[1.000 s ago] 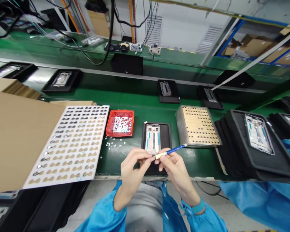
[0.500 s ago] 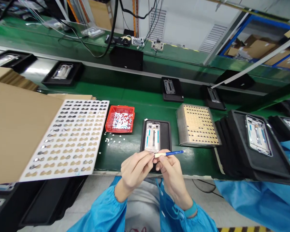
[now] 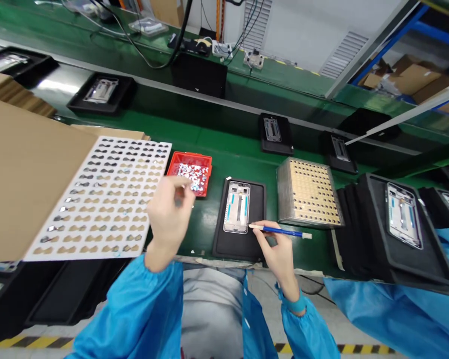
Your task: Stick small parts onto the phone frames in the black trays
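At the far left a white sheet (image 3: 105,199) of small stick-on parts lies tilted on cardboard, within easy reach. The left hand (image 3: 168,214) is raised and blurred near the red tray (image 3: 205,162) of scraps — whether its fingers pinch anything cannot be told. In the middle, a silvery phone frame (image 3: 237,207) with pale blue strips lies flat in a black tray (image 3: 258,244). The right hand (image 3: 279,249) pinches a blue pen-like tool (image 3: 280,231), tip at the frame's lower corner — likely for pressing.

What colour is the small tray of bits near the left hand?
Red, seen clearly in the head view.
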Demonstrator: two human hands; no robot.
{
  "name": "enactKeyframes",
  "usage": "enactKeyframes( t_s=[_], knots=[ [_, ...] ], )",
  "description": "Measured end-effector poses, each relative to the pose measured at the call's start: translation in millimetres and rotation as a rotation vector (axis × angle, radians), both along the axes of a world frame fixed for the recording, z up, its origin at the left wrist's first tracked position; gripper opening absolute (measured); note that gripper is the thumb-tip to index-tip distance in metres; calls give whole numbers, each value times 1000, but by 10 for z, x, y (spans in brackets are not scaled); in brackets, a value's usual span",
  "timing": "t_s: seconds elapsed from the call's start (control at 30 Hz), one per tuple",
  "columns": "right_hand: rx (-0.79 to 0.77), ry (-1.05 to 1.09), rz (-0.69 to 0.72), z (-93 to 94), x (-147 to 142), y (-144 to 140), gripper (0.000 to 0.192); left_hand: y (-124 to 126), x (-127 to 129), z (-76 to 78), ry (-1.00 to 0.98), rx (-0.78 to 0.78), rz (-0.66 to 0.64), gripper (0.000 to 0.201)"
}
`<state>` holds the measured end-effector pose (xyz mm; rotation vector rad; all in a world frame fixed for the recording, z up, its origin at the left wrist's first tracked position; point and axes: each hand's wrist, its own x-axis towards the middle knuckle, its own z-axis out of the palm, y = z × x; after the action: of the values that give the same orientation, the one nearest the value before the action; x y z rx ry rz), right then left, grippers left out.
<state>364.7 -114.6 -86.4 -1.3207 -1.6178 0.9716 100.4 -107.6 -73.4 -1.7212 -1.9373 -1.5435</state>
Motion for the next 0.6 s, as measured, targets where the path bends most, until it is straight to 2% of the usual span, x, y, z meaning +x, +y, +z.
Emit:
enactKeyframes(
  t_s=[0.07,0.13,0.23,0.3,0.37,0.5,0.6],
  knots=[
    [92,-175,94,-49,84,38,17,116,-169,-40,60,-121,71,27],
    [159,-294,161,-89,118,48,18,152,-244,-82,99,-170,88,39],
    [241,-418,213,-108,113,42,19,56,-192,-117,143,-67,61,32],
    [271,-476,233,-90,99,44,20,-70,-83,-125,168,1,-32,24],
    [288,-527,255,-60,89,58,20,-200,59,-144,176,-1,-198,22],
    [305,-621,317,-5,76,94,22,-367,351,-284,167,-122,-521,21],
    [302,-682,333,15,58,103,23,-396,494,-447,196,-201,-609,22]
  ],
)
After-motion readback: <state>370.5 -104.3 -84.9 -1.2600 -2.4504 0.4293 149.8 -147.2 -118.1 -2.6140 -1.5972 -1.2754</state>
